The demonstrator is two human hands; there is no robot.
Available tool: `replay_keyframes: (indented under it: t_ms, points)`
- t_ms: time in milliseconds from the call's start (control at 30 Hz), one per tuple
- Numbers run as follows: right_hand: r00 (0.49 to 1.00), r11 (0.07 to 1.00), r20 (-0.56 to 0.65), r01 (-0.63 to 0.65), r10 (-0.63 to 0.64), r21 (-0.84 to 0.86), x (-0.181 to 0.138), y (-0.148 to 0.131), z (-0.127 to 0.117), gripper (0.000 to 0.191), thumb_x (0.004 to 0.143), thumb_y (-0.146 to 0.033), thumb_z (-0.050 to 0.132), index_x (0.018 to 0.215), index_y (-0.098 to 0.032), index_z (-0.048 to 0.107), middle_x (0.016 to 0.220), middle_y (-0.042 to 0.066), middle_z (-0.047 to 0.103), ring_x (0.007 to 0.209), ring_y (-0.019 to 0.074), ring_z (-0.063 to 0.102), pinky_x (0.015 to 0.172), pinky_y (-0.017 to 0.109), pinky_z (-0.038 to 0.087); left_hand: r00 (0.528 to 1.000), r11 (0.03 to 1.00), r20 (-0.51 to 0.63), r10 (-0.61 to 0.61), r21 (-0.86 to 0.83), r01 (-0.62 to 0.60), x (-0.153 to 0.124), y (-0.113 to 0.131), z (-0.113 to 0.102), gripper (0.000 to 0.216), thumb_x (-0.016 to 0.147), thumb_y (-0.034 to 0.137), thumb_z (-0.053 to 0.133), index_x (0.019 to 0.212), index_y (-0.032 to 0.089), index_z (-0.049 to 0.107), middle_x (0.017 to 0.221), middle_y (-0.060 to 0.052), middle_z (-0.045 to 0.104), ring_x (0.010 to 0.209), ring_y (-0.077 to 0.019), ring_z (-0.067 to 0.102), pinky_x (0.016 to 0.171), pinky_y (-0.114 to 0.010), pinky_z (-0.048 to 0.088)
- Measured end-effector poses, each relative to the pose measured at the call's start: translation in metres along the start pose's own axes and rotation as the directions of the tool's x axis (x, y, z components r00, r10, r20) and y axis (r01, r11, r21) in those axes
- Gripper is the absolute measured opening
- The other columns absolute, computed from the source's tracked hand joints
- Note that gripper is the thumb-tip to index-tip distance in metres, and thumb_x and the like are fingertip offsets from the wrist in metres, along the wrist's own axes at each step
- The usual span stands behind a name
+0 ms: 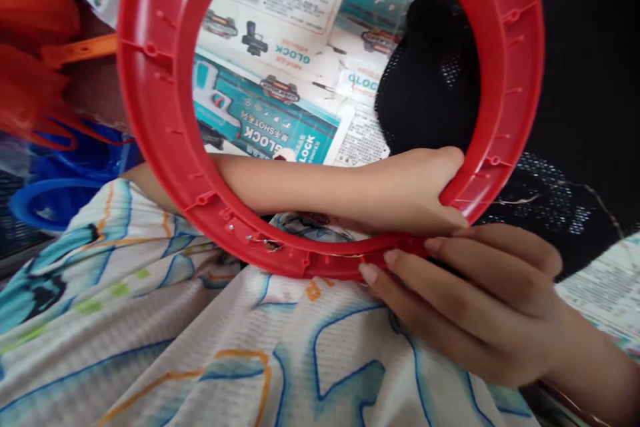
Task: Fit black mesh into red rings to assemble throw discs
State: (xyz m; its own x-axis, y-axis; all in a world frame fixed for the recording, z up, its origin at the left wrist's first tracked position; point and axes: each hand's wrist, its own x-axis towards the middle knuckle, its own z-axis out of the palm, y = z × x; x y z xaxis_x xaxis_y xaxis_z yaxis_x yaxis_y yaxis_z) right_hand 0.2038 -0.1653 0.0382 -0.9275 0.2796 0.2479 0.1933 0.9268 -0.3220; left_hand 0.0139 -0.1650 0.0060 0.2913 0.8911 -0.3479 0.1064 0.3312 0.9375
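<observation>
**Entry: red ring, held in both hands over the lap**

Item 1. Red ring (165, 80), moulded plastic, with ribs and small pegs along its inner face. In my feed it is large and tilted, and its upper arc runs out of the top edge. Its lower arc sits just above the patterned cloth (200, 340) on the person's lap.

Item 2. Left hand (425, 193). The forearm passes through the ring from the left. The hand is closed on the lower right of the rim, with the thumb hooked over the inner edge.

Item 3. Right hand (480, 300). It enters from the lower right. The fingers are nearly straight and their tips press on the bottom of the rim. The thumb is hidden, so I cannot tell whether this hand grips the rim or only rests on it.

Item 4. Black mesh fabric (580, 80), at upper right behind the ring, partly seen through its opening.

Item 5. Printed packaging sheets (270, 127), teal and white, seen through the opening.

Item 6. Blue ring (40, 203), at the left edge, beside red-orange netting (30, 20) and an orange strip (80, 50).
</observation>
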Motion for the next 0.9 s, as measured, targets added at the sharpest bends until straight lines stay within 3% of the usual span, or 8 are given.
replay_keyframes:
  t_ms: [167,300,367,533,667,767,900]
  points:
    - [0.988,0.989,0.046,0.147,-0.147,-0.006,0.014,0.008,0.012,0.025,0.101,-0.028,0.049,0.119,-0.026,0.066,0.116,0.005,0.069,0.107,0.0186,0.061,0.086,0.037,0.051,0.996,0.999,-0.081,0.028,0.044,-0.024,-0.003,0.002,0.000,0.018,0.076,0.031,0.061,0.071,0.018,0.049,0.075,0.001,0.058,0.065,-0.0097,0.046,0.054,-0.022,0.037]
    - [0.880,0.880,0.032,0.474,-0.473,-0.023,0.024,0.021,0.010,0.024,0.100,-0.015,0.046,0.112,-0.018,0.066,0.109,0.002,0.069,0.103,0.0164,0.059,0.073,0.032,0.050,0.998,1.000,-0.061,-0.017,-0.026,0.016,-0.004,0.009,0.002,0.013,0.075,0.021,0.056,0.066,0.017,0.047,0.073,0.001,0.057,0.067,-0.0087,0.048,0.056,-0.021,0.037]
    - [0.842,0.841,0.035,0.540,-0.539,-0.035,0.026,0.024,0.007,0.024,0.099,-0.010,0.045,0.109,-0.013,0.066,0.106,0.003,0.069,0.101,0.0160,0.058,0.071,0.031,0.050,0.998,0.998,-0.047,-0.036,-0.046,0.034,-0.003,0.011,0.003,0.014,0.076,0.017,0.055,0.064,0.016,0.049,0.074,0.001,0.058,0.069,-0.0083,0.050,0.058,-0.020,0.039]
    - [0.821,0.820,-0.036,0.565,-0.570,-0.094,0.030,0.020,0.007,0.029,0.099,-0.014,0.041,0.098,-0.012,0.071,0.098,0.004,0.073,0.093,0.0160,0.060,0.069,0.032,0.045,0.996,0.994,-0.074,-0.050,-0.098,0.042,-0.002,0.009,0.005,0.011,0.074,0.019,0.057,0.065,0.017,0.052,0.073,0.002,0.059,0.067,-0.0075,0.052,0.056,-0.017,0.040]
    - [0.844,0.848,-0.089,0.522,-0.529,-0.092,0.031,0.018,0.012,0.019,0.095,-0.019,0.055,0.094,-0.015,0.074,0.090,0.001,0.076,0.089,0.0167,0.064,0.072,0.033,0.046,0.996,0.992,-0.083,-0.016,-0.126,0.006,-0.002,0.004,0.007,0.008,0.074,0.021,0.056,0.067,0.017,0.054,0.073,0.001,0.062,0.068,-0.0087,0.055,0.054,-0.017,0.041]
    - [0.826,0.833,-0.113,0.541,-0.552,-0.117,0.028,0.019,0.008,0.013,0.091,-0.022,0.068,0.097,-0.013,0.074,0.093,0.003,0.078,0.087,0.0176,0.066,0.073,0.033,0.049,0.996,0.987,-0.083,-0.023,-0.161,0.009,-0.001,0.005,0.007,0.010,0.073,0.018,0.057,0.064,0.017,0.053,0.067,0.001,0.060,0.064,-0.0082,0.053,0.052,-0.016,0.040]
    - [0.844,0.837,-0.014,0.529,-0.536,-0.143,0.023,0.020,-0.003,0.017,0.089,-0.025,0.073,0.102,-0.014,0.073,0.100,0.004,0.080,0.094,0.0182,0.070,0.078,0.032,0.054,0.995,0.973,-0.083,-0.054,-0.228,0.034,0.001,0.008,0.005,0.011,0.071,0.013,0.057,0.062,0.016,0.051,0.060,0.001,0.058,0.055,-0.0077,0.052,0.048,-0.017,0.039]
